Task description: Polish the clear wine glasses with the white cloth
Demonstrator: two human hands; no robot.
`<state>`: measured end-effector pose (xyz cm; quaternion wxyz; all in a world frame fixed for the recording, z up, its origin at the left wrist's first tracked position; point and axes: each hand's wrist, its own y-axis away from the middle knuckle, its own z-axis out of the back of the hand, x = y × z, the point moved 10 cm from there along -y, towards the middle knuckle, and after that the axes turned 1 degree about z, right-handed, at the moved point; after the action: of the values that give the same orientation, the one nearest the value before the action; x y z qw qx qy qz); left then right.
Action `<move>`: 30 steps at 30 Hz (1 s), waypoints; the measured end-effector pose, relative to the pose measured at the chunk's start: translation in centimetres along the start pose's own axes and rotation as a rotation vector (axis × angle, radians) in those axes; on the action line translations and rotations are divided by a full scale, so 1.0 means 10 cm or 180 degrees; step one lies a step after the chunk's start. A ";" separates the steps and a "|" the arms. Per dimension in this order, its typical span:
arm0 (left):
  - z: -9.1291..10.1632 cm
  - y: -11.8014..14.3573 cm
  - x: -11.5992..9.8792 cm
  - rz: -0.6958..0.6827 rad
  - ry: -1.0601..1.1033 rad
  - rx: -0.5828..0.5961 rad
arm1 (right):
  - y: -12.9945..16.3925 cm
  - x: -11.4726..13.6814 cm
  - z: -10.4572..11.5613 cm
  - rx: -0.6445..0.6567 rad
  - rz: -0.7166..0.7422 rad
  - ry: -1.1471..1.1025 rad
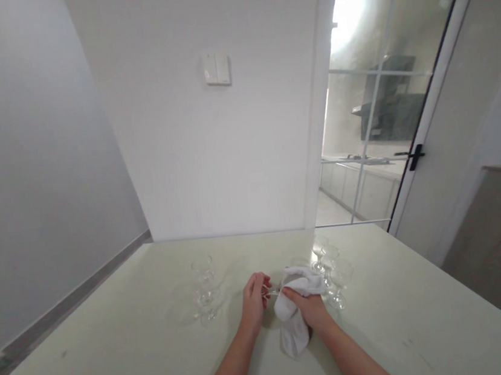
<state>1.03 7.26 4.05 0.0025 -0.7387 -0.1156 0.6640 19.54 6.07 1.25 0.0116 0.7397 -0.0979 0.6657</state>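
Now left hand (254, 299) pinching thin glass stem (273, 293); right hand (310, 309) gripping soft white cloth (294, 316)

Clear stemmed glasses (205, 290) crowd the pale table (115, 350) left of the left hand (255, 299), and more clear stemmed glasses (334, 274) stand just right of the right hand (308, 308). Open tabletop lies wide on both near sides, and the narrow lane ahead between the clusters is free.

glasses (205, 290) left of the hands, more glasses (334, 271) right, on table (115, 350)
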 end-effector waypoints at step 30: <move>-0.14 0.16 -0.30 -0.0855 -0.0343 0.0390 | -0.03 0.03 0.10 -0.0237 -0.0105 -0.0305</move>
<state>2.40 5.42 6.86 0.1301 -0.6784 -0.1726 0.7021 20.59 6.19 1.42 0.0453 0.7713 -0.1109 0.6252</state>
